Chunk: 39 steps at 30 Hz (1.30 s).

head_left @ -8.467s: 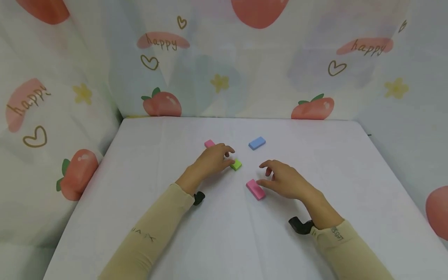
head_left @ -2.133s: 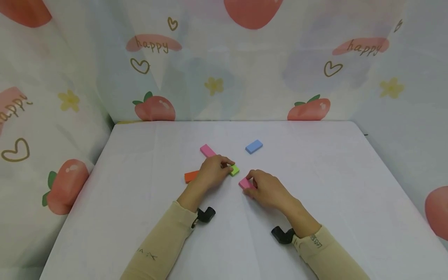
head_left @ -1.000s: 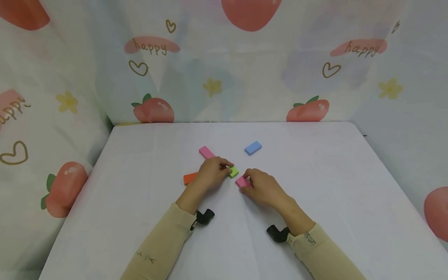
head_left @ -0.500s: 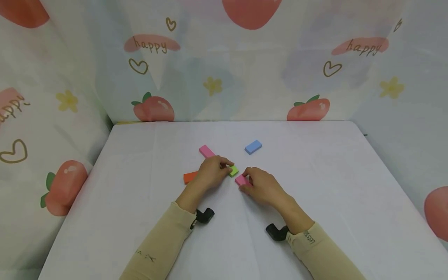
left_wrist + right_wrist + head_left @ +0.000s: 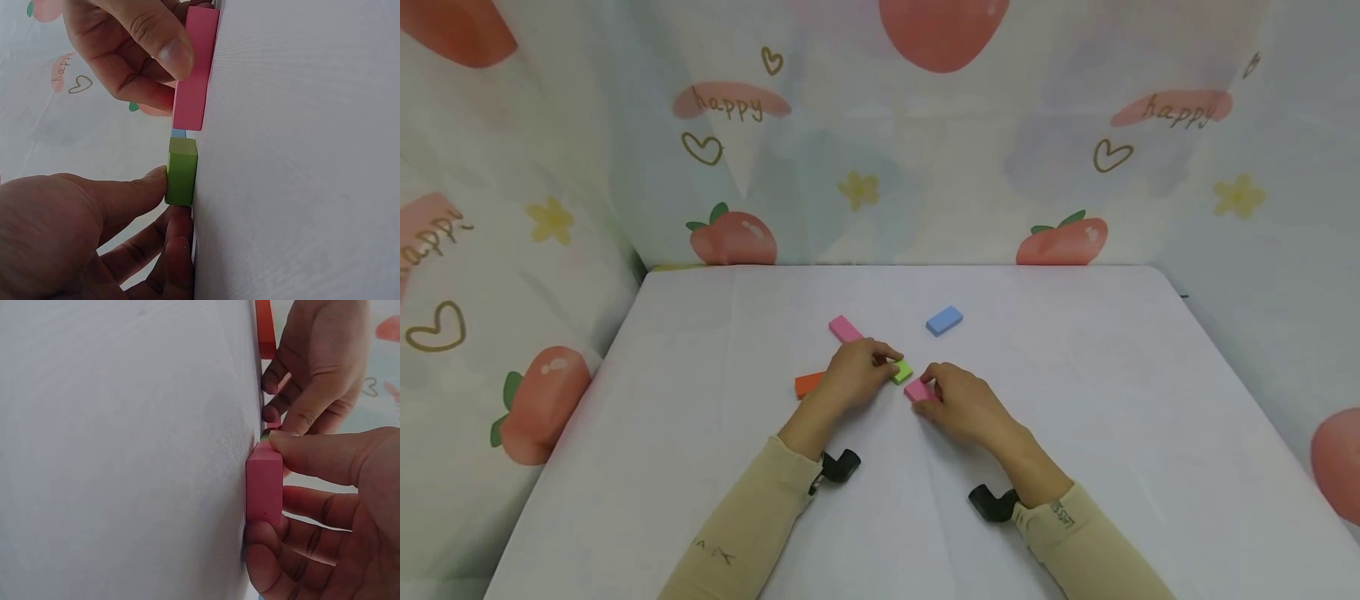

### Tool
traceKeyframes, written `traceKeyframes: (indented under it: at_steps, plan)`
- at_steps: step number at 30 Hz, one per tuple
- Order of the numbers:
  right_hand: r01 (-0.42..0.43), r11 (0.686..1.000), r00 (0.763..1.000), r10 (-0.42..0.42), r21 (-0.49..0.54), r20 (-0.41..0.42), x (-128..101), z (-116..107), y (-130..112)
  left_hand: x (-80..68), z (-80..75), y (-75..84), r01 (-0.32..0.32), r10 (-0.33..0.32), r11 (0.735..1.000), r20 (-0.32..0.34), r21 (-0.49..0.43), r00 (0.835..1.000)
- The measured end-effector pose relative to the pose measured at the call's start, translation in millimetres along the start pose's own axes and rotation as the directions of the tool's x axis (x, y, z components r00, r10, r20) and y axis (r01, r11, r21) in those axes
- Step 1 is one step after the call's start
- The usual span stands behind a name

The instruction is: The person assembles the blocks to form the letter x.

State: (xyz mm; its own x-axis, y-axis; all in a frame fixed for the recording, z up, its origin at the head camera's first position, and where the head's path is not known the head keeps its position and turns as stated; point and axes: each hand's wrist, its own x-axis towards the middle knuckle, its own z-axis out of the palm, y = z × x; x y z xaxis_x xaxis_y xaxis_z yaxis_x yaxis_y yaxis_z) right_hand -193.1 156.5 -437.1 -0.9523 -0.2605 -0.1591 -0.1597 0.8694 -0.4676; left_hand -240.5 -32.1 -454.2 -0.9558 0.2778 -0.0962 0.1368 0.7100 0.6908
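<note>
1. Pink and green meet near the middle of the white table: the pink block lies just right of the green block, a narrow gap showing between their near ends in the left wrist view.

2. Right hand pinches the pink block, thumb on one long face and curled fingers on the other, so the block sits at the fingertips, ahead and left of the palm.

3. Left hand holds the green block the same way, thumb against its side and fingers curled beneath; this block pokes out to the right of the fingertips.

4. Long axes: the pink block runs roughly end-on toward the green block, and in the left wrist view the two look close to one line; whether exactly in line I cannot tell.

5. Each hand is nearer its own block; the two sets of fingertips are near each other but apart.

6. Lying loose: an orange block behind the left hand, a second pink block toward the far edge, and a blue block further right.
</note>
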Motion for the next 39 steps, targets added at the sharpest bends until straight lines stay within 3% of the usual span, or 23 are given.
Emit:
traceKeyframes:
  at_steps: [30, 39]
  plan:
    - [0.008, 1.0, 1.0, -0.008, 0.002, -0.002, 3.1, -2.2, -1.7, 2.6, 1.9, -0.2, 0.009, -0.009, 1.0, -0.009, 0.014, 1.0]
    - [0.003, 1.0, 1.0, -0.003, 0.017, -0.002, 4.5, -1.2, -1.6, 3.3, 0.9, -0.8, -0.019, 0.019, 1.0, -0.011, 0.014, 1.0]
